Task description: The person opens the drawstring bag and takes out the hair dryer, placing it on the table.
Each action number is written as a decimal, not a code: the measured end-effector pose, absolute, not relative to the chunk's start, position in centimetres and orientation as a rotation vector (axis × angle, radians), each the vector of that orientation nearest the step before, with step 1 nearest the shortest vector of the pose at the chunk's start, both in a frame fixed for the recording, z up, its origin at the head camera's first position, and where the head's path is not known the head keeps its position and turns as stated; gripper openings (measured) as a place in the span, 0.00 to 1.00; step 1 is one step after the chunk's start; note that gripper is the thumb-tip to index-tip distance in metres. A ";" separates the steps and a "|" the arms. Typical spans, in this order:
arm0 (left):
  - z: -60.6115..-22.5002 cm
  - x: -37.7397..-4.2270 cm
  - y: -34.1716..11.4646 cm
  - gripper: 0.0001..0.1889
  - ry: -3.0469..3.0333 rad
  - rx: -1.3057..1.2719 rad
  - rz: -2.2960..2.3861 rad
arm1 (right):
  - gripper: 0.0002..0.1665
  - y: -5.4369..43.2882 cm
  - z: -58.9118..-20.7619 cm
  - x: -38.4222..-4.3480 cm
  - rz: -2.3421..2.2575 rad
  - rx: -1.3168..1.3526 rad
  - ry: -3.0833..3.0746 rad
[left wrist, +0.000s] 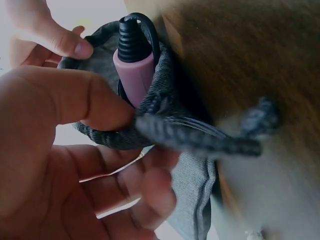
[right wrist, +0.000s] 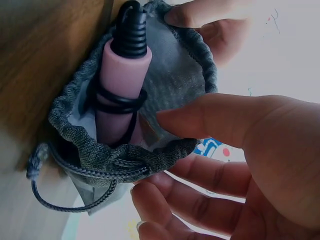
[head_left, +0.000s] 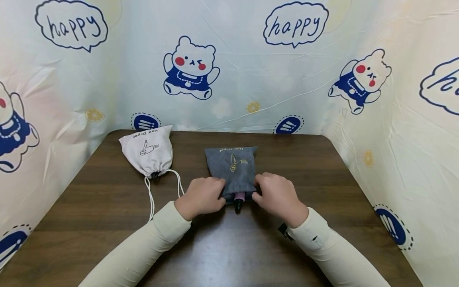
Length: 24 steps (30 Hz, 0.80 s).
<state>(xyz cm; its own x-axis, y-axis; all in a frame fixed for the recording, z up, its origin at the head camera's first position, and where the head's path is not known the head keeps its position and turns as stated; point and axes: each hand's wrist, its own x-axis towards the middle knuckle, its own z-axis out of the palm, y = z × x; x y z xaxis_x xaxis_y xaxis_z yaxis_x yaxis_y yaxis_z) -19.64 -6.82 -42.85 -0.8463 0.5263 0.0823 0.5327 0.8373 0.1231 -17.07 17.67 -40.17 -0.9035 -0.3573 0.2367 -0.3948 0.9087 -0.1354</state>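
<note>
- Cream sleeves point(head_left: 143, 247) cover both forearms, which reach in from the lower corners and angle toward a grey cloth bag point(head_left: 231, 171) lying near the middle of the table point(head_left: 229, 247).
- Left hand point(head_left: 202, 195), at the bag's near left corner, pinches the rim between thumb and fingers.
- Right hand point(head_left: 277, 195) grips the rim at the near right corner, thumb inside the mouth, fingers outside.
- From the head, only the end of a pink handle point(head_left: 239, 196) shows, its black tip pointing toward the person.
- The right wrist view looks into the spread mouth, where a black cord point(right wrist: 120, 103) wraps the handle.
- Both wrist views show a dark drawstring point(left wrist: 195, 142) looping from the rim.
- On the left side of the dark brown wood-grain table lies a white drawstring bag point(head_left: 147, 153) lettered "Hair Dryer".
- Pale cloth point(head_left: 244, 75) printed with bears and "happy" bubbles surrounds the table.
</note>
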 end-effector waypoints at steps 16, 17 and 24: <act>-41.6 -20.0 -8.1 0.12 -3.205 -0.904 -0.182 | 0.11 17.2 -40.7 -16.7 0.263 0.609 -2.913; -41.4 -20.1 -8.3 0.12 -3.212 -0.910 -0.195 | 0.14 17.2 -40.7 -16.7 0.261 0.608 -2.926; -40.2 -20.6 -9.1 0.05 -3.257 -0.935 -0.291 | 0.31 16.8 -40.2 -15.7 0.223 0.650 -3.023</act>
